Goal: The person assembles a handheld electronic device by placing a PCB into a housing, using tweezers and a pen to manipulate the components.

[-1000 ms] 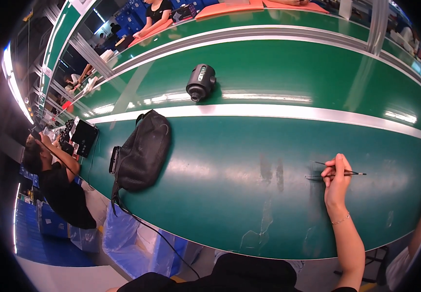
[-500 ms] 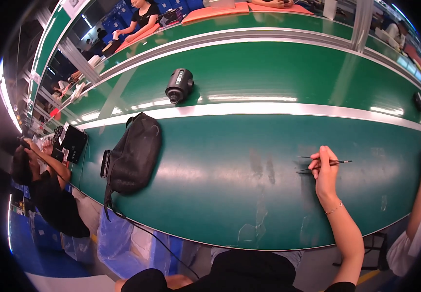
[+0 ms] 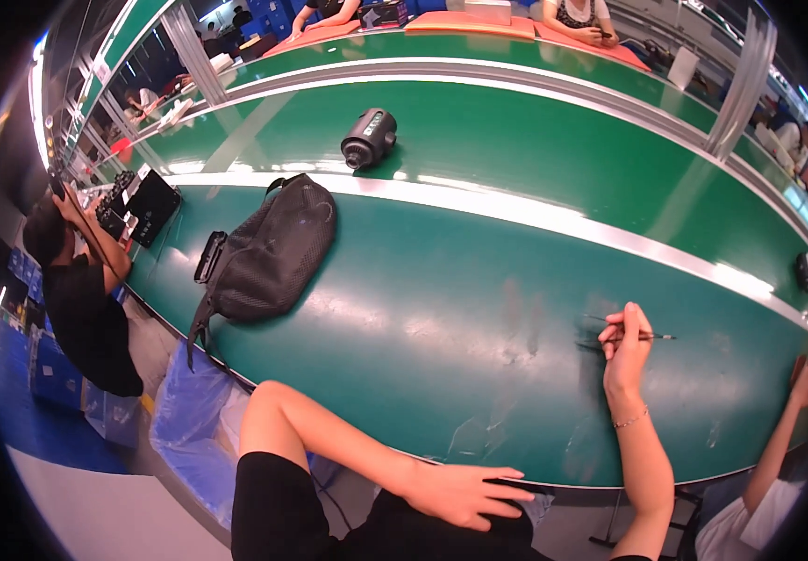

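Our right hand (image 3: 626, 348) is between three and four o'clock in our view, over the green table (image 3: 404, 374). Its fingers are curled shut around thin, dark tweezers (image 3: 663, 337). The tips point to nine o'clock and look blurry, so we cannot tell if they touch the table. The back end sticks out toward three o'clock. A thin bracelet (image 3: 630, 418) sits on our right wrist.

Our left hand (image 3: 464, 491) is between five and six o'clock, by the near edge of the table. It is open, with its fingers spread wide and its back facing up. We cannot tell if it rests on our black clothes (image 3: 394, 533) just under it.

A black mesh bag (image 3: 278, 252) lies on the table between nine and ten o'clock. Close to twelve o'clock, past a pale strip (image 3: 516, 211), a dark grey barrel-shaped device (image 3: 369, 138) lies on its side on a brighter green surface (image 3: 516, 150). Near nine o'clock, a person in a black shirt (image 3: 91, 318) sits by a black box (image 3: 154, 208). Another person's hand (image 3: 807, 379) is near four o'clock, at the rim of our view.
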Available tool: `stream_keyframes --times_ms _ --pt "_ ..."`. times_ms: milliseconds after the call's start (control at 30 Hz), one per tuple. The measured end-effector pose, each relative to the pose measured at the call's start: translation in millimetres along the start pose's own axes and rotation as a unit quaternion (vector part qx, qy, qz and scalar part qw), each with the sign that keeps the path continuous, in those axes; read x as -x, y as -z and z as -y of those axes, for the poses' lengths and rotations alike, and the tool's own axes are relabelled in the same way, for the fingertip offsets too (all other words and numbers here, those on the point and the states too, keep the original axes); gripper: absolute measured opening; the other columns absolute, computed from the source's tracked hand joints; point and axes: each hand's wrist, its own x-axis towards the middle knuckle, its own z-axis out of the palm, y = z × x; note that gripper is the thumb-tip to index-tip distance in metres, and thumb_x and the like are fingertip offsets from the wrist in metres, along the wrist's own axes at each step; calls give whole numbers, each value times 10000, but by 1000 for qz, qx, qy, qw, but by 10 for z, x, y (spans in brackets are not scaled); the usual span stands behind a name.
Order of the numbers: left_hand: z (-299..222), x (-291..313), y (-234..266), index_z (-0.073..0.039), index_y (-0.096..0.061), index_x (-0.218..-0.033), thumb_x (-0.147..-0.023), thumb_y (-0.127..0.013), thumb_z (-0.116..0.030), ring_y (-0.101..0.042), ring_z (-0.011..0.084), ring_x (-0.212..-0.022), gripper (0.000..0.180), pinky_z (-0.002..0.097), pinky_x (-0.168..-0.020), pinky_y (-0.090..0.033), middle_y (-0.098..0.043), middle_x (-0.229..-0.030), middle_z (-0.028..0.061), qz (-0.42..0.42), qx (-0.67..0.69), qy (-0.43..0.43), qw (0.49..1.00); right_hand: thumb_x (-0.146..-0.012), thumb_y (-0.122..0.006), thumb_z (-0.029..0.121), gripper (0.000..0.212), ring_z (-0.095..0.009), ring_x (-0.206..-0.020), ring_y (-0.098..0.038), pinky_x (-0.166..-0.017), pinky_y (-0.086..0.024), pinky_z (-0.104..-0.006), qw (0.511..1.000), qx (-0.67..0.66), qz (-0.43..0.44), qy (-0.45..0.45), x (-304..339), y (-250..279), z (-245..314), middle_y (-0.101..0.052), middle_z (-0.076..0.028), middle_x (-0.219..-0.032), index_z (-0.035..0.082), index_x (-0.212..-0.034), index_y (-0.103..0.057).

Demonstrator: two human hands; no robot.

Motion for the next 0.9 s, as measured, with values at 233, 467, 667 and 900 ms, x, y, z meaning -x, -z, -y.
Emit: stream_keyframes --times_ms 233,467,667,900 --pt "25 -10 -185 -145 -604 -831 -753 -472 -188 -444 223 -1065 159 557 -1025 -38 -565 -954 8 222 -307 -27 925 -871 -442 269 313 -56 -445 -453 -339 -259 -172 1000 4 -23 -17 24 3 32 -492 -25 -592 42 -657 -467" --pt "88 4 -213 -170 -582 -907 -781 -444 -159 -511 129 -919 188 584 -1020 -8 -559 -832 -46 262 -342 -72 899 -865 -450 282 301 -58 -447 -445 -337 -242 -164 1000 -1 -5 -30 1 48 34 -460 -19 -621 58 -665 -440" --pt "114 39 -244 -140 -602 -788 -792 -418 -167 -529 121 -887 186 586 -1022 -14 -544 -773 -44 203 -354 -60 911 -869 -437 273 298 -63 -450 -449 -335 -239 -166 999 2 13 -34 4 86 16 -456 -20 -630 59 -661 -427" --pt "145 16 -224 -130 -612 -787 -790 -410 -168 -531 122 -886 206 587 -1021 -13 -547 -775 -37 198 -345 -61 916 -872 -412 275 314 -62 -447 -457 -343 -265 -168 999 33 8 -36 6 61 69 -459 -16 -593 57 -647 -424"
